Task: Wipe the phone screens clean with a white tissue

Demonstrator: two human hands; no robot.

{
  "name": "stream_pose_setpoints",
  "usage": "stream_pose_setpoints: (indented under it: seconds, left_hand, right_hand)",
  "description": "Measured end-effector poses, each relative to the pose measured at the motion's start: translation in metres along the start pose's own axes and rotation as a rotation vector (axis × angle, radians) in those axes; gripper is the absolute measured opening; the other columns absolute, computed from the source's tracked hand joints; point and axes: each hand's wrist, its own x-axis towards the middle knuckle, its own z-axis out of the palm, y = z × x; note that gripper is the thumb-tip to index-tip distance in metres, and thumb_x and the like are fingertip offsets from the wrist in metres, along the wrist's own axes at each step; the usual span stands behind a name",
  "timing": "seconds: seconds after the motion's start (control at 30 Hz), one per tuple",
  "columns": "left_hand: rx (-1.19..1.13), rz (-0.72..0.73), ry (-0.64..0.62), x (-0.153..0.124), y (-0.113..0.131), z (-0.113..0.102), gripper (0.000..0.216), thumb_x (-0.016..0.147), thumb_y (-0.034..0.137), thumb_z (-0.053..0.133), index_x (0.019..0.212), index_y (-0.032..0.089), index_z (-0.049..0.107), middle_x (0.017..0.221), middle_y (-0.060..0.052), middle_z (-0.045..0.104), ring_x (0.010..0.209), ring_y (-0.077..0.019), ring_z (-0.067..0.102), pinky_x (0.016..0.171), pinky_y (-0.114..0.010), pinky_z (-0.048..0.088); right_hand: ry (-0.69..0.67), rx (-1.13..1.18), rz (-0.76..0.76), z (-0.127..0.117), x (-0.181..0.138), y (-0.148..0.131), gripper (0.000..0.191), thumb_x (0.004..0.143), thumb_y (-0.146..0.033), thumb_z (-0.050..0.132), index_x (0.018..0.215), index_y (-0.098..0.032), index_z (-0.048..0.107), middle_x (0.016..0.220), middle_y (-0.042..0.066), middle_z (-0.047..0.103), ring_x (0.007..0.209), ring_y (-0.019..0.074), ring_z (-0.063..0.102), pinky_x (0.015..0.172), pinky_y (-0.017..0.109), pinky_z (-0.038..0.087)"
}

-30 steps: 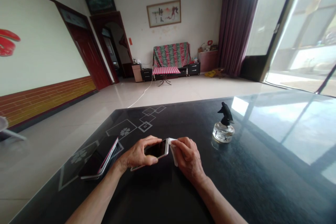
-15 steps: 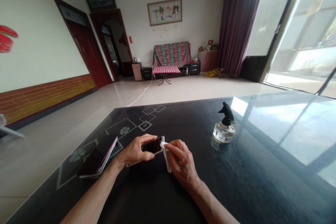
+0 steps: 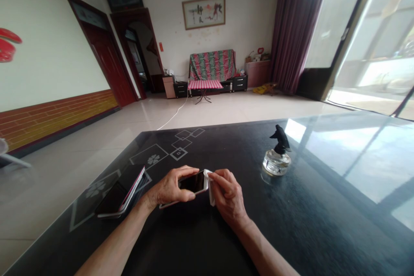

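My left hand (image 3: 173, 186) grips a smartphone (image 3: 193, 183) by its long edges, thumb on the near side and fingers along the far side. The phone's dark screen faces up inside a pale frame. In my right hand (image 3: 229, 194) a white tissue (image 3: 211, 190) is pinched between thumb and fingers. The tissue touches the phone's right end, and part of it hangs below my fingers. Both hands are just above the dark table (image 3: 181, 241). To the left of my left forearm lies a stack of flat, dark-topped devices (image 3: 121, 192) with pale and pink edges.
A clear spray bottle (image 3: 277, 161) with a black trigger head stands on the table to the right. Across the tiled floor are a small table with a striped top (image 3: 205, 84) and a cloth-draped object (image 3: 212, 64). A white cable (image 3: 176, 114) runs over the floor.
Both hands, with the phone and the tissue, have shifted slightly to the right. The tissue has stayed at the phone's right end. The stack and the spray bottle rest where they were.
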Motion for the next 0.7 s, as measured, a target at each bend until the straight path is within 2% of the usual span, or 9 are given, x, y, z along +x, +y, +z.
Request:
stream_pose_setpoints:
  seconds: [0.2, 0.5, 0.7]
  left_hand:
    - [0.038, -0.056, 0.075, -0.001, -0.013, -0.005, 0.064, 0.06, 0.018, 0.072, 0.123, 0.018, 0.059, 0.125, -0.006, 0.059, 0.117, -0.0273, 0.055, 0.105, -0.037, 0.041]
    - [0.042, 0.008, 0.001, 0.001, 0.016, 0.007, 0.066, 0.058, 0.017, 0.075, 0.122, 0.02, 0.061, 0.119, -0.005, 0.062, 0.111, -0.0265, 0.057, 0.101, -0.036, 0.044]
    - [-0.004, 0.0, 0.014, 0.001, 0.01, 0.004, 0.064, 0.059, 0.02, 0.074, 0.122, 0.019, 0.061, 0.119, -0.005, 0.062, 0.112, -0.0269, 0.057, 0.103, -0.038, 0.043]
  right_hand:
    - [-0.056, -0.001, -0.044, 0.003, -0.002, -0.007, 0.022, 0.09, -0.018, 0.049, 0.099, -0.023, 0.068, 0.084, 0.004, 0.06, 0.076, 0.0154, 0.054, 0.07, 0.03, 0.046]
    - [0.017, 0.029, 0.033, 0.0, -0.002, 0.012, 0.023, 0.09, -0.02, 0.048, 0.102, -0.024, 0.068, 0.09, 0.005, 0.06, 0.08, 0.0161, 0.057, 0.071, 0.03, 0.049]
    - [0.019, 0.033, 0.025, 0.0, -0.002, 0.006, 0.023, 0.091, -0.022, 0.049, 0.101, -0.024, 0.069, 0.089, 0.005, 0.061, 0.079, 0.0161, 0.058, 0.069, 0.029, 0.049]
